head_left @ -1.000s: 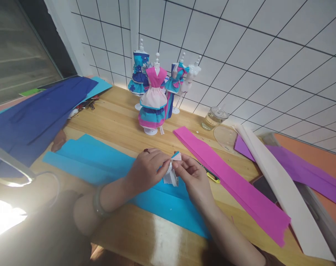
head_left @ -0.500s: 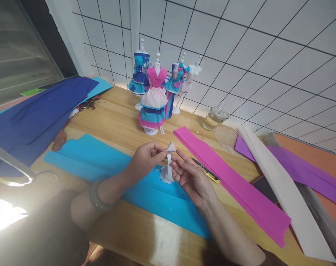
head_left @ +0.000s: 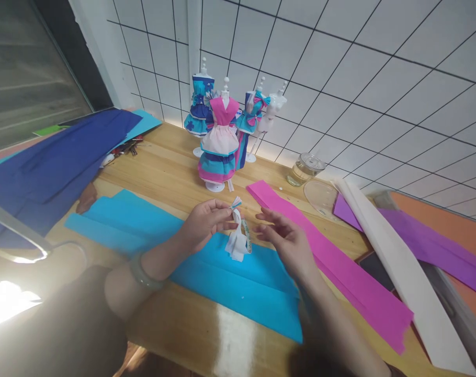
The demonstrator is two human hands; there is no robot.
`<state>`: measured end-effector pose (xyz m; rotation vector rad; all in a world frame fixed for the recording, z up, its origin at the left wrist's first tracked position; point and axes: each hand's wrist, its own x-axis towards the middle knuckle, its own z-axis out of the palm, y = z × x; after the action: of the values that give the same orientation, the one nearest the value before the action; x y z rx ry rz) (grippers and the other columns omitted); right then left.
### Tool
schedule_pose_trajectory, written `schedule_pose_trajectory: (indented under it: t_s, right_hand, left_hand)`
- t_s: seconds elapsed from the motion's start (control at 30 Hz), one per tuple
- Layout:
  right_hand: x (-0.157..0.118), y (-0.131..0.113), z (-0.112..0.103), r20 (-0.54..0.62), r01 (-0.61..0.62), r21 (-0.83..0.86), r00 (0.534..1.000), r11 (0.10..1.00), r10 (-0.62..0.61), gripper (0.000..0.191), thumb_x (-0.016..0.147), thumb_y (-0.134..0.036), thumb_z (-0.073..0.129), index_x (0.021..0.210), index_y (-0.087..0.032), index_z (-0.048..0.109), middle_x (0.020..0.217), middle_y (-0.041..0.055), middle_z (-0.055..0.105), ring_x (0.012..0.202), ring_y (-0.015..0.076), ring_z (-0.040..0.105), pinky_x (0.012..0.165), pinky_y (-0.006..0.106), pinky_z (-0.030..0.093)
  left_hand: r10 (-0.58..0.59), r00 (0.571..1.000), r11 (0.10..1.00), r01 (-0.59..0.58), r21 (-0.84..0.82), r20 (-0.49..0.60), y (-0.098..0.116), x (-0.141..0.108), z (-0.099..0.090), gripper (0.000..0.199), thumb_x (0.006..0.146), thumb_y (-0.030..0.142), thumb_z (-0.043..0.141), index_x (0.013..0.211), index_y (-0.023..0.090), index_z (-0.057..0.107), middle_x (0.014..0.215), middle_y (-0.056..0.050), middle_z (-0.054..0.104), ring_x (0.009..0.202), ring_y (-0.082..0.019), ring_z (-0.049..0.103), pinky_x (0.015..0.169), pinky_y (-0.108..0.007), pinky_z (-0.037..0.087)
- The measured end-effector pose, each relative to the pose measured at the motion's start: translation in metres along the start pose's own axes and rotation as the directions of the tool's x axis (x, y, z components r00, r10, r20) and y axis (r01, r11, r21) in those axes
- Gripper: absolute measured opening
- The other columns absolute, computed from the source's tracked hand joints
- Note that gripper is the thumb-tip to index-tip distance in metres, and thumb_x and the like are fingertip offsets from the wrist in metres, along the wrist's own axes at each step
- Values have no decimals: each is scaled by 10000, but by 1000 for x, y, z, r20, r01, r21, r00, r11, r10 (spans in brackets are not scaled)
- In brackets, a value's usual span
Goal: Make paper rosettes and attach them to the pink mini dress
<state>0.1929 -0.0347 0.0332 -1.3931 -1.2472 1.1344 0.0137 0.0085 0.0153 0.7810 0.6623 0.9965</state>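
Note:
My left hand (head_left: 206, 222) pinches a small pleated paper piece (head_left: 236, 202), pale pink with blue edging, between thumb and finger. Beneath it a white strip (head_left: 238, 217) curls down; whether it is fixed to the pleated piece I cannot tell. A printed band (head_left: 246, 235) loops beside some crumpled white scraps (head_left: 236, 245) above the blue paper. To the right, my right hand (head_left: 287, 241) hovers apart from the piece, fingers curved and spread, nothing visible in them. Folded blue paper (head_left: 246, 293) lies beneath both hands.
Dressed miniature mannequins (head_left: 220, 131) stand at the back, near a glass of pale liquid (head_left: 305, 168). A pink paper strip (head_left: 340, 272) runs along the right, beside white paper (head_left: 395, 262) and purple paper (head_left: 430, 241). Dark blue paper (head_left: 61, 162) covers the left side.
My right hand has moved away to the right from the white strip. The pleated piece has turned in my left hand and now looks narrower. The printed band shows now.

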Motion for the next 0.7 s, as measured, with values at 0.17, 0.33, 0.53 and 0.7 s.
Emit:
schedule_pose_trajectory:
  t_s: [0.17,0.33,0.53,0.7]
  right_hand:
    - [10,11,-37,50,65,-888,998,455,-47,182,731,-185,518,877,-175,626,841,90,630,731,194,580,611,282,420]
    - [7,19,-28,2,2,-998,1000,-55,13,173,726,-45,469,787,-120,613,738,139,617,696,238,589,535,276,382]
    - [10,14,-26,-16,-16,-999,1000,-42,-4,206,735,-25,425,749,-102,615,704,147,612,665,256,588,511,292,370]
    - [8,-5,-39,72,60,-878,997,475,7,177,801,-185,427,865,-177,592,713,53,608,624,174,559,527,257,393]
  left_hand:
    - [17,1000,999,-17,30,5,3,-2,3,171,689,212,621,741,130,479,717,-31,643,777,-187,632,798,-402,456]
    - [32,999,988,-34,151,15,1,-2,4,192,691,254,620,741,129,484,727,-47,653,757,-204,640,739,-385,486]
    - [14,997,983,-28,183,73,-1,-3,3,214,696,286,617,764,132,484,767,-58,652,744,-202,640,739,-404,486]
    - [2,993,978,-27,205,121,-1,-6,4,199,710,291,601,775,139,488,704,-33,640,726,-197,640,730,-401,484]
